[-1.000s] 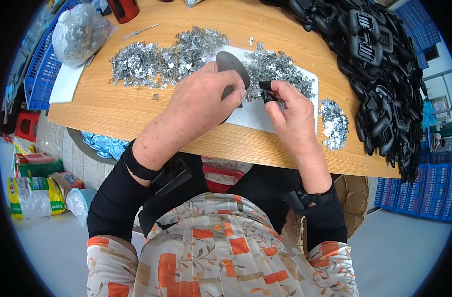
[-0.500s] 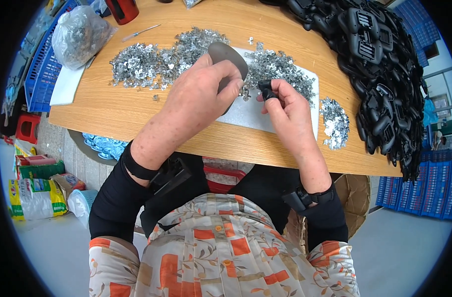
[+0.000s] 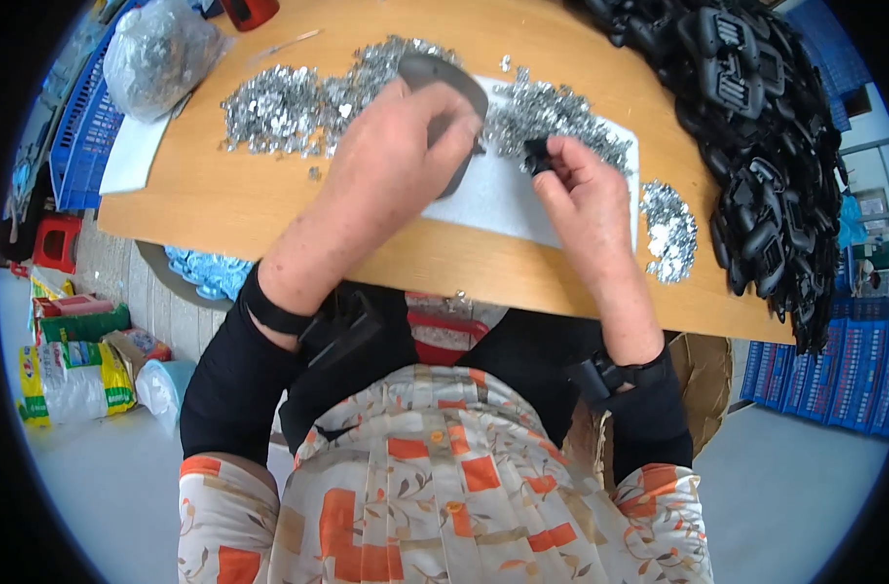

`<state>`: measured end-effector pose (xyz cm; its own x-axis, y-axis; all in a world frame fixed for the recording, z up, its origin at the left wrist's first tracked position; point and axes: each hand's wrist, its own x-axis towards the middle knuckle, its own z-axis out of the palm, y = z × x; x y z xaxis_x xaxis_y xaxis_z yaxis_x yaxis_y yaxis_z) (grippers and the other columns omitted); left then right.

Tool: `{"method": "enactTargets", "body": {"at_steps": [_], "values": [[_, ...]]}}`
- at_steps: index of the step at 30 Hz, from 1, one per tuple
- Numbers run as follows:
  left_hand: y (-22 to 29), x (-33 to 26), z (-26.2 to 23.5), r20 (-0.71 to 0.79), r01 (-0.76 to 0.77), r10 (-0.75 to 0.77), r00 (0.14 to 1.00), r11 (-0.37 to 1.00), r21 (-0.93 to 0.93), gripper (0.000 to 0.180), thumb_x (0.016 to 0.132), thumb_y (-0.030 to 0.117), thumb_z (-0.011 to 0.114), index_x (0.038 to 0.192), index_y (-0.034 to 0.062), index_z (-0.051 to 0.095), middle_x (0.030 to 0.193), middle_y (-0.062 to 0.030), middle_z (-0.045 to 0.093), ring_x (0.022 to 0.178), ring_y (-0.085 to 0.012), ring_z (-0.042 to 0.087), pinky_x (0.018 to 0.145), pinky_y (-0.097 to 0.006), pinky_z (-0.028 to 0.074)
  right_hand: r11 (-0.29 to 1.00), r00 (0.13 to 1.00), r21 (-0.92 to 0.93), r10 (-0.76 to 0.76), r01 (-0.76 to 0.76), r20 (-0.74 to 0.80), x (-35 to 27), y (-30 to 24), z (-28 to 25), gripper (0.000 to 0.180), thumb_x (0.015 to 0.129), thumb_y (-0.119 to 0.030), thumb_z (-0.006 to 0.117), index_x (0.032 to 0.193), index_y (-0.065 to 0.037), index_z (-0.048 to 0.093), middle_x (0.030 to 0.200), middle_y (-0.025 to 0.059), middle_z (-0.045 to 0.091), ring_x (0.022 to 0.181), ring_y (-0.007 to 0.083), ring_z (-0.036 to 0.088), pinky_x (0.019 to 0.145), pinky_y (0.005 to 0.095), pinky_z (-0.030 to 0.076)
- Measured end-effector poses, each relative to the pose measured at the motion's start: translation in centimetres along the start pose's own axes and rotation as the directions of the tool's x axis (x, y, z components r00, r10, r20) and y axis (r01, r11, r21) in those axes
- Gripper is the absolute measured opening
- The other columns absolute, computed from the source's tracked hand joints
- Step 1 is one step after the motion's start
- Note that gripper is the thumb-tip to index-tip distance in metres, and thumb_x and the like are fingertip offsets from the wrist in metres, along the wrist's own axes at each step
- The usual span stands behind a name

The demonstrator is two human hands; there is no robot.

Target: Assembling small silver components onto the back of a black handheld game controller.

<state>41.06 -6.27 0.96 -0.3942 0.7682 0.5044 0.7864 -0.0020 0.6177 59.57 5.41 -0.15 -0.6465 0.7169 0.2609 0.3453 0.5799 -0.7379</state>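
Note:
My left hand (image 3: 391, 146) is closed on a dark grey curved plastic shell (image 3: 433, 70), tilted above the front left of a white board (image 3: 498, 209). My wrist and fingers hide part of the shell. To its right, my right hand (image 3: 586, 185) is curled closed over the board, with black coverings (image 3: 537, 156) on its fingertips. Whatever those fingers hold, if anything, is hidden. A heap of small silvery metal clips (image 3: 552, 115) lies on the board just beyond this hand. A tiny shiny piece (image 3: 459, 294) shows just below the table's front edge.
More metal-clip heaps (image 3: 274, 107) lie left on the wooden table (image 3: 298, 200). A smaller pile (image 3: 670, 234) is right of the board. Black plastic housings (image 3: 756, 209) are stacked along the right side. A filled clear bag (image 3: 157, 63) stands far left, near a thin tool (image 3: 289, 42).
My right hand has drawn slightly right, away from the shell. A small metal piece seen beside my left fingertips is no longer there. A tiny shiny piece now appears below the table edge.

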Motion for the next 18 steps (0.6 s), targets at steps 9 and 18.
{"method": "enactTargets", "body": {"at_steps": [9,18], "values": [[-0.8,-1.6,-3.5,0.079,0.138,-0.131,0.988,0.987,-0.079,0.020,0.098,0.022,0.067,0.102,0.0029,0.067,0.084,0.0021,0.061,0.077,-0.0057,0.052,0.070,-0.022,0.045,0.996,0.955,0.049,-0.090,0.080,0.284,-3.9,-1.6,-2.1,0.023,0.083,0.001,0.063,0.105,0.002,0.066,0.090,0.0057,0.066,0.076,0.0116,0.061,0.071,0.0254,0.051],[4.2,-4.5,-3.6,0.218,0.178,-0.110,0.970,0.930,-0.321,0.014,0.101,0.018,0.064,0.104,0.0043,0.065,0.088,0.0070,0.058,0.080,-0.0010,0.050,0.070,-0.016,0.041,0.851,0.992,0.520,-0.116,0.074,0.048,-4.1,-4.7,-0.8,0.023,0.095,-0.001,0.057,0.117,0.003,0.063,0.103,0.0086,0.069,0.091,0.0141,0.065,0.079,0.0260,0.052]]}}
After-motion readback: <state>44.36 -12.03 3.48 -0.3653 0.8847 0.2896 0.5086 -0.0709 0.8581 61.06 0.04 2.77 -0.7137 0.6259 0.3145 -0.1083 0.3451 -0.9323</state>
